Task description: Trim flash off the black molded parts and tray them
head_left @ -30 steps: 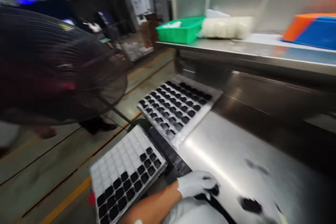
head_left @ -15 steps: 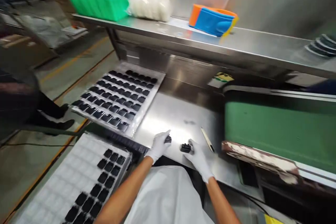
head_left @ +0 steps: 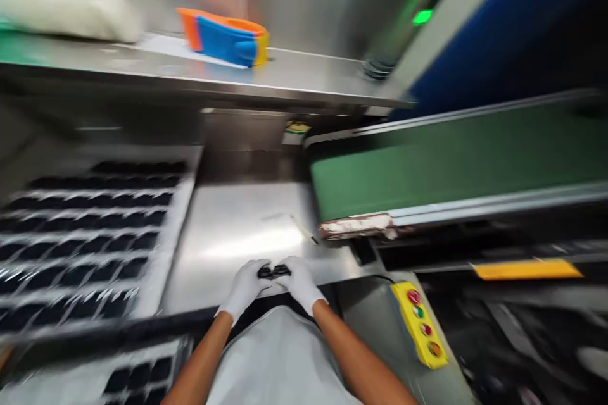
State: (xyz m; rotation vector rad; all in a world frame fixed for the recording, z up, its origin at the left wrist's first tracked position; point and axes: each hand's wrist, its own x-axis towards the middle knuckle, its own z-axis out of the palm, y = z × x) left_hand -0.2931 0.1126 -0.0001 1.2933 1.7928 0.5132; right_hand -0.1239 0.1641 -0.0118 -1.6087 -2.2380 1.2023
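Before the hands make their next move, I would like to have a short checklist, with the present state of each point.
1. Left hand has a black piece: ok.
2. Right hand has another black piece: ok.
3. The two pieces fit each other: cannot tell, they are small and blurred.
4. Thin tool lies clear of both hands on the steel tabletop: ok.
5. View sharp enough for inspecting the pieces: not ok, it is blurred.
6. Lower tray entirely in view: not ok, the picture edge cuts it.

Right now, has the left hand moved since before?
Yes, the left hand moved right, farther from the upper tray and closer to the right hand.
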